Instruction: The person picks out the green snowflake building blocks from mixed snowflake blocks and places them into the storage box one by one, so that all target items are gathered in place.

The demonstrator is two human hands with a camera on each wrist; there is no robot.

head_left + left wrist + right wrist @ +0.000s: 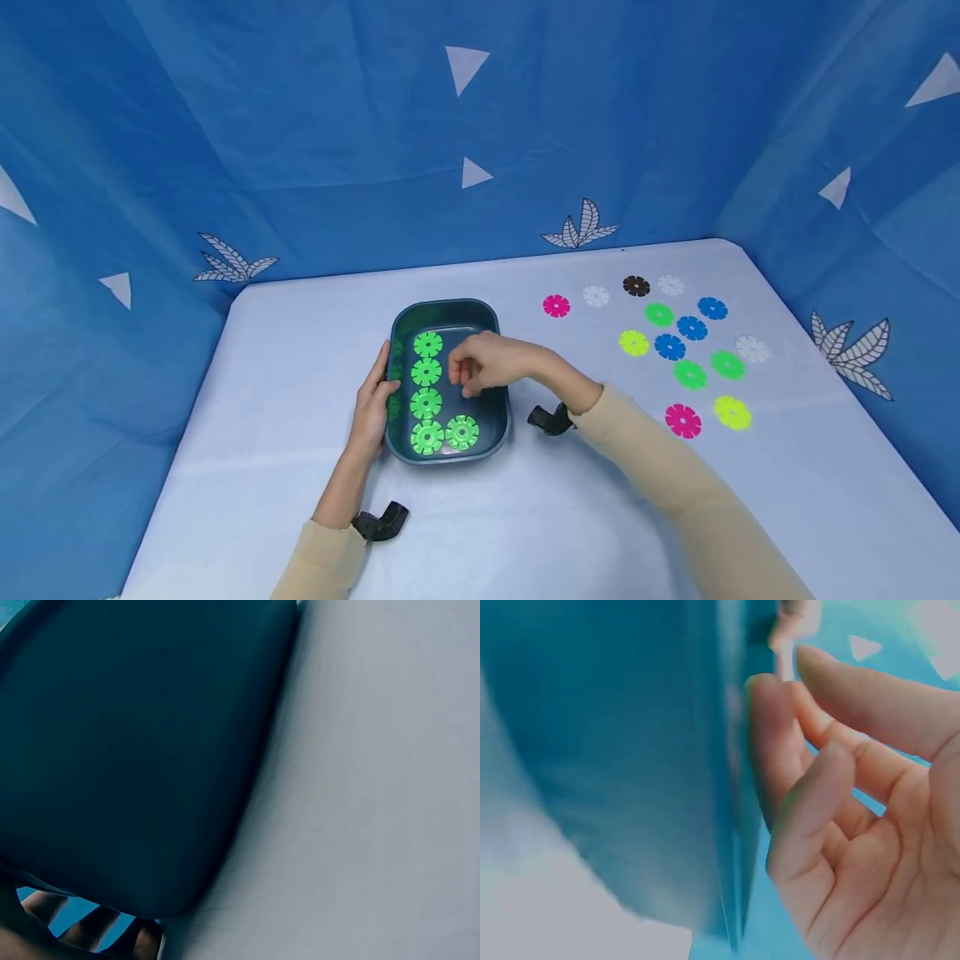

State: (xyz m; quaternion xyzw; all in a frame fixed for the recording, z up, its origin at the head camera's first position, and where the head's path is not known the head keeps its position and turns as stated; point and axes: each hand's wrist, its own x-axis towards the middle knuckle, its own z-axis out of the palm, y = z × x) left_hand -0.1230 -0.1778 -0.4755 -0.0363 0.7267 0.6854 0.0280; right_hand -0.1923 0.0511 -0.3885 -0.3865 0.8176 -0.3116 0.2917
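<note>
So the five green discs are inside the dark tray, four of them in a column down its left side, running near to far, same as the tray's long axis. The fifth disc sits right by the column's near end, on its right, so the lot makes an L. Edges look like they meet, can't tell if they're actually slotted together.

What matters imo: the right hand hangs over the tray's right half, so the column is just to its left and that fifth disc is on its near side. Fingers loosely bent, thumb a bit apart from them, and I can't see anything held there. The left hand has the tray by its left wall, thumb over the rim, fingers along the outside.

Further out, loose discs in pink, white, brown, blue, green and yellow are spread over the right side of the desk. Right arm's the nearer one to those, left's across the tray from them.
</note>
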